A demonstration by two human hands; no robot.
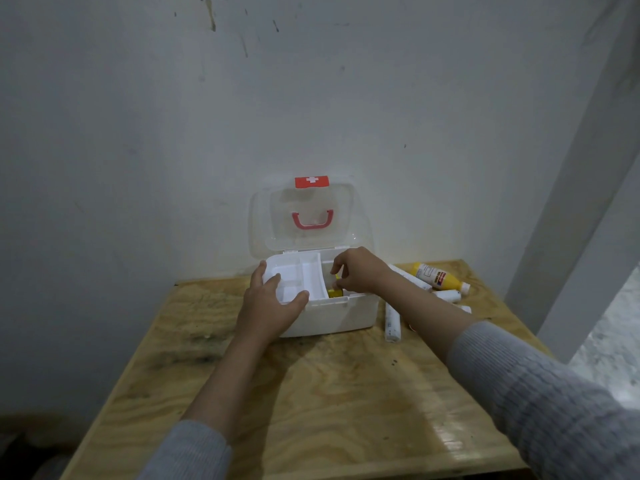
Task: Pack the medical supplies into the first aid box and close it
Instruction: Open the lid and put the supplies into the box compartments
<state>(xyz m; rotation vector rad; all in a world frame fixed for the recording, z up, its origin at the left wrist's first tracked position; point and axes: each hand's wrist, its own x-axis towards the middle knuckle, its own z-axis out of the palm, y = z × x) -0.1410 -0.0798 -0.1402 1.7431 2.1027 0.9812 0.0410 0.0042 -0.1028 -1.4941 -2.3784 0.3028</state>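
A: What is each hand gripping?

B: The left hand is clasping the near left corner of the white inner tray, thumb over its front rim. The right hand is reaching into the box's right half, fingers curled around a yellow item; how firmly it is holding cannot be told.

A: Where is the first aid box sitting?

B: It is sitting at frame centre on the wooden table, its clear lid standing open against the wall, with a red latch and red handle showing.

A: And the remaining supplies?

B: They are lying right of the box: a yellow bottle and several white rolls, just beside the right forearm.
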